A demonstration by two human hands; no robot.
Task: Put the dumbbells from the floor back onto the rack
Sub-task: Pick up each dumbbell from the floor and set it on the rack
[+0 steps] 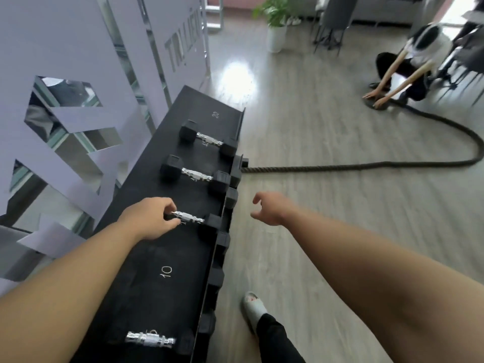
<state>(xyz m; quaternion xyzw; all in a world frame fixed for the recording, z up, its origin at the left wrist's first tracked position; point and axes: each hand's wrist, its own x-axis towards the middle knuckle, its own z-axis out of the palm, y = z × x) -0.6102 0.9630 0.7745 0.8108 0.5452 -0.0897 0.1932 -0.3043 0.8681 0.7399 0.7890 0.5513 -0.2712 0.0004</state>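
Observation:
A black dumbbell rack (162,289) runs along the left, its top shelf marked "10". Two black hex dumbbells lie on it farther away, one (207,139) at the back and one (195,175) nearer. My left hand (150,221) grips the chrome handle of a third dumbbell (195,220) resting on the shelf; its far head is hidden under my hand. Another dumbbell (152,339) lies at the shelf's near end. My right hand (269,209) hovers past the rack's front edge with fingers curled apart, holding nothing.
A thick battle rope (366,166) snakes across the wooden floor from the rack to a crouching person (408,66) at the far right. A potted plant (277,24) stands at the back. My foot in a white slipper (252,307) is beside the rack. A wall panel lines the left.

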